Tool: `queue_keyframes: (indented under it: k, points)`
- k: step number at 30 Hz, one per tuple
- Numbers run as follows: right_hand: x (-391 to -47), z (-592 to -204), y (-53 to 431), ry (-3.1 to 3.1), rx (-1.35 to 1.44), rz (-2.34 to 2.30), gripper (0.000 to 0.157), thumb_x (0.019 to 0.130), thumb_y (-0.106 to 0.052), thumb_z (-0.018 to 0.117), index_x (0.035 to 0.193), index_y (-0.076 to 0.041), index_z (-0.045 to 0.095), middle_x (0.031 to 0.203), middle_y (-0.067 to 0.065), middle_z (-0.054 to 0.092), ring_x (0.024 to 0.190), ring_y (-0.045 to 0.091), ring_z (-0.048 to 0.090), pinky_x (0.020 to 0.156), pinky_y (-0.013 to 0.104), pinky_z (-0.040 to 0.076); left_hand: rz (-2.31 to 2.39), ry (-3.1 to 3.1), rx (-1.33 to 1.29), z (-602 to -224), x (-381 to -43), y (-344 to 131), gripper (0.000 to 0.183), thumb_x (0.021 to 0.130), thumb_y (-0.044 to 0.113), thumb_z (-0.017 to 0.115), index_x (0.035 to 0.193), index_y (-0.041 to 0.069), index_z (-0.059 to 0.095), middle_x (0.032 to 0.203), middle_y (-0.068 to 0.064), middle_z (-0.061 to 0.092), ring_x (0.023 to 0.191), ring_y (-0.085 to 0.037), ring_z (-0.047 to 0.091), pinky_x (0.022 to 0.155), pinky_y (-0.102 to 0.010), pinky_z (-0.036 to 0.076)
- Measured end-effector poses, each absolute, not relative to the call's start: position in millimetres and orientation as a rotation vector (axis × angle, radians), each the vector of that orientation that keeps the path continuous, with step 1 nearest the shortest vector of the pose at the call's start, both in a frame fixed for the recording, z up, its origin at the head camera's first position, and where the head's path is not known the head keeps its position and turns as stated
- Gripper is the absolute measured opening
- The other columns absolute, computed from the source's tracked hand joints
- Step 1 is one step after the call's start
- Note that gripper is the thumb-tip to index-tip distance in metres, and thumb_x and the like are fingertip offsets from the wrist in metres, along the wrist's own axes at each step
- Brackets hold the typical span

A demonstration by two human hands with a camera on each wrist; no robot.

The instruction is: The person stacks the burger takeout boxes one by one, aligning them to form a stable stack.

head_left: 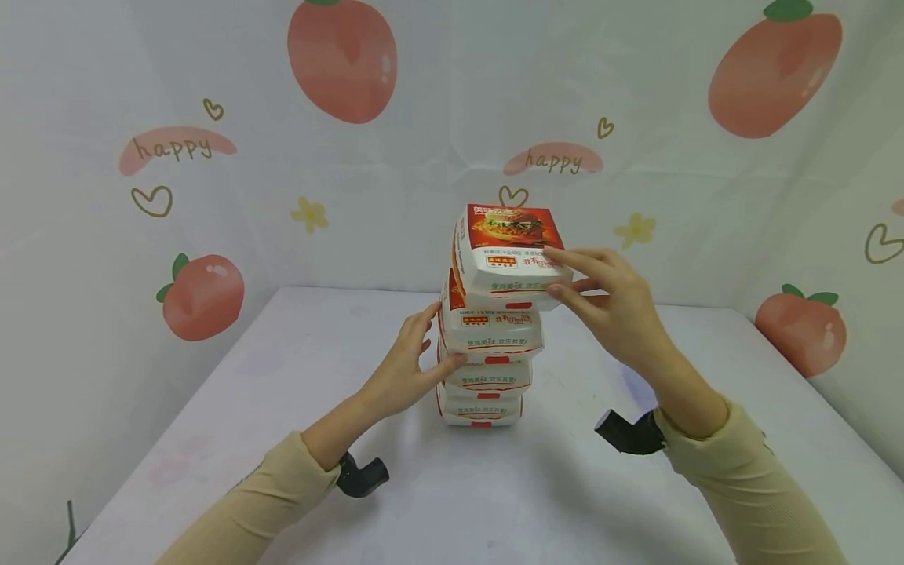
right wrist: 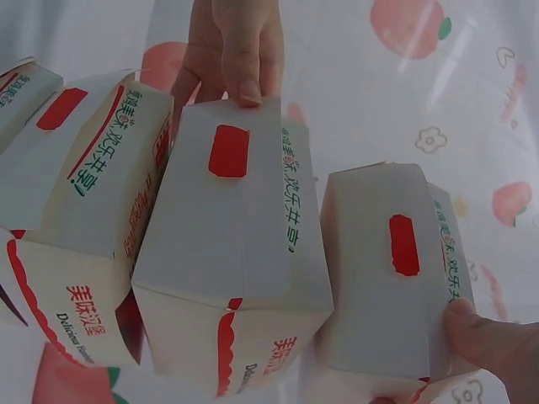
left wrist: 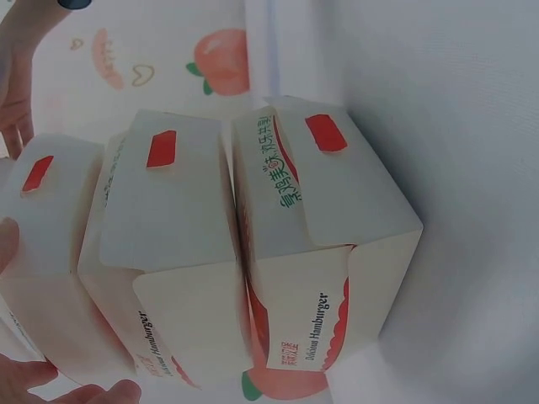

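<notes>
Several white and red hamburger boxes stand in a leaning stack. My right hand point(head_left: 617, 302) pinches the top hamburger box point(head_left: 494, 275) at its right side, thumb low and fingers above. A gap shows between that box and the one below in the right wrist view. My left hand point(head_left: 402, 373) grips the second box point(head_left: 494, 333) at its left, its thumb at the front lower edge. Beneath are the third box point(head_left: 494, 378) and the bottom box point(head_left: 483, 410), seen in the left wrist view with a bottom box point(left wrist: 328, 194) on the table.
The white table point(head_left: 282, 369) extends to both sides of the stack. Behind it hangs a white cloth point(head_left: 424, 157) printed with fruit, hearts and words. A black wrist mount point(head_left: 363, 476) sits on the left wrist, another mount point(head_left: 628, 433) on the right.
</notes>
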State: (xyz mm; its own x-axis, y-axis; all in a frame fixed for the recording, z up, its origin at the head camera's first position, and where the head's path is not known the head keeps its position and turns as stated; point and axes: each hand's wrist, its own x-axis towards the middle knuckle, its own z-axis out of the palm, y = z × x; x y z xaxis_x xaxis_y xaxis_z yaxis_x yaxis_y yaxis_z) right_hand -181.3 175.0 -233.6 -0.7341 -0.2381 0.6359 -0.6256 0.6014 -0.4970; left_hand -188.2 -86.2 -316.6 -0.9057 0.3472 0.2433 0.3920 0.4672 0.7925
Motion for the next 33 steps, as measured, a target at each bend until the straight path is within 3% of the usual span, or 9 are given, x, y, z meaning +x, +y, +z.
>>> queue_keyframes:
  k: [4, 7, 11, 33]
  points:
    - [-181.7, -233.1, 172.9, -2.326, 0.689, 0.976, 0.044, 0.084, -0.009, 0.067, 0.127, -0.015, 0.059, 0.118, 0.014, 0.056, 0.090, 0.030, 0.066, 0.073, 0.003, 0.049, -1.444, -2.653, -0.669, -316.3, -188.0, -85.8, 0.082, 0.088, 0.032, 0.063, 0.150, 0.015, 0.012, 0.150, -0.009, 0.022, 0.141, -0.030, 0.022, 0.113, -0.047, 0.034]
    - [-181.8, -232.8, 171.2, -2.336, 0.686, 0.965, 0.044, 0.084, -0.010, 0.067, 0.127, -0.016, 0.059, 0.118, 0.013, 0.056, 0.089, 0.030, 0.067, 0.074, 0.022, 0.058, -1.438, -2.647, -0.678, -316.5, -187.9, -85.7, 0.083, 0.088, 0.032, 0.063, 0.150, 0.014, 0.011, 0.150, -0.009, 0.021, 0.141, -0.032, 0.021, 0.113, -0.048, 0.034]
    - [-181.3, -232.4, 169.0, -2.362, 0.680, 0.972, 0.044, 0.085, -0.011, 0.067, 0.127, -0.016, 0.059, 0.118, 0.013, 0.055, 0.090, 0.032, 0.067, 0.074, 0.044, 0.059, -1.433, -2.642, -0.680, -317.8, -189.2, -86.0, 0.083, 0.088, 0.032, 0.063, 0.150, 0.014, 0.011, 0.151, -0.009, 0.020, 0.141, -0.032, 0.021, 0.113, -0.048, 0.034]
    - [-178.4, -224.8, 168.5, -2.500, 0.689, 0.934, 0.046, 0.088, -0.018, 0.064, 0.133, -0.020, 0.053, 0.123, 0.013, 0.051, 0.095, 0.033, 0.064, 0.079, 0.046, 0.058, -1.430, -2.647, -0.679, -315.9, -188.7, -83.8, 0.084, 0.089, 0.033, 0.063, 0.150, 0.014, 0.010, 0.151, -0.009, 0.020, 0.141, -0.032, 0.020, 0.113, -0.049, 0.033]
